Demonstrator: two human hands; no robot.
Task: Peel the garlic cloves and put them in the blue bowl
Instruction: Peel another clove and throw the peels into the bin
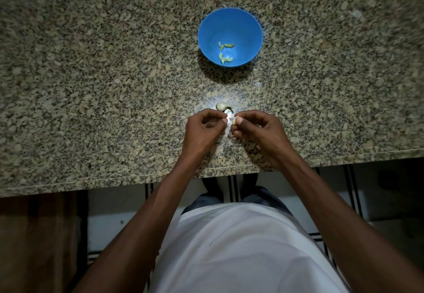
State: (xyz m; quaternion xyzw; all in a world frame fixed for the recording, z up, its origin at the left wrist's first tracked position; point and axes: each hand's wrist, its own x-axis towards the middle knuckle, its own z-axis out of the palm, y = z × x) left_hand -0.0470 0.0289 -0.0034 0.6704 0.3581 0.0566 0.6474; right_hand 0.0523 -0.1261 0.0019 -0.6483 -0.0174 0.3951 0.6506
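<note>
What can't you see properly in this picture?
- Head view: the clove is mostly covered by the right hand and left hand, so how much is peeled is unclear.
- The pieces in the bowl are too small to count.
- The bit beyond the hands: clove or skin, unclear.

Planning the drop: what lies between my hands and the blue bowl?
Head view: one garlic clove just beyond the hands, then bare granite countertop up to the blue bowl.

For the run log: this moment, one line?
left hand: pinching skin | right hand: holding garlic clove | blue bowl: some peeled
</note>
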